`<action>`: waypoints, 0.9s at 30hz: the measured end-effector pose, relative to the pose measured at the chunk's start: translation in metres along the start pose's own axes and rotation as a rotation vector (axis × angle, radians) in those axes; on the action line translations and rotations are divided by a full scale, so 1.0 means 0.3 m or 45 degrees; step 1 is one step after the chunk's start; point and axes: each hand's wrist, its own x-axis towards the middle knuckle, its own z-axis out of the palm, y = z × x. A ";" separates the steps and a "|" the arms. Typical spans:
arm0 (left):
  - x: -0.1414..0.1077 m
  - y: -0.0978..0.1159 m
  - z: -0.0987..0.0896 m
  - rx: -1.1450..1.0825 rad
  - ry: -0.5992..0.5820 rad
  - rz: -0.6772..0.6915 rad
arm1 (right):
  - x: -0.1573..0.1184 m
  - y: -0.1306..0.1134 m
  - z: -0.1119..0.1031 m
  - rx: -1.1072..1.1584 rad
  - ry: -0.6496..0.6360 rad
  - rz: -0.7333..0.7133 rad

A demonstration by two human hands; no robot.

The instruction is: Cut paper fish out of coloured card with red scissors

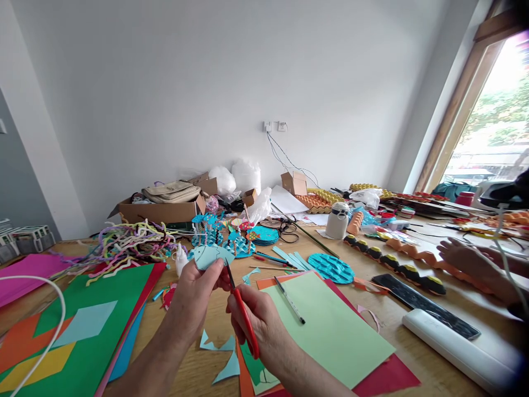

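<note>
A piece of light blue paper (pixel 211 255) with a drawn fish outline is pinched in my left hand (pixel 202 282). My right hand (pixel 258 314) is closed round the red handles of a pair of scissors (pixel 247 322). Their dark blades point up and away from me, at the right edge of the paper. Light blue paper scraps (pixel 226 353) lie on the table below my hands. To the right, a pen (pixel 290 300) rests on a sheet of light green paper (pixel 330 331).
Coloured card sheets (pixel 111 309) lie at left, near tangled pipe cleaners (pixel 136 242). Small fish models (pixel 237 234) stand behind my hands. A phone (pixel 425 306) and a white case (pixel 458 347) lie at right, beside another person's hands (pixel 471 264). A white cable (pixel 61 309) loops at left.
</note>
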 end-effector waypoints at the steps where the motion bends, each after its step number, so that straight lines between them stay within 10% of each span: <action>1: 0.000 -0.002 -0.002 0.001 -0.003 -0.001 | 0.000 0.001 -0.001 -0.005 -0.001 -0.001; 27: 0.009 0.000 -0.029 0.029 -0.097 -0.021 | -0.004 0.010 -0.016 -0.173 0.004 -0.036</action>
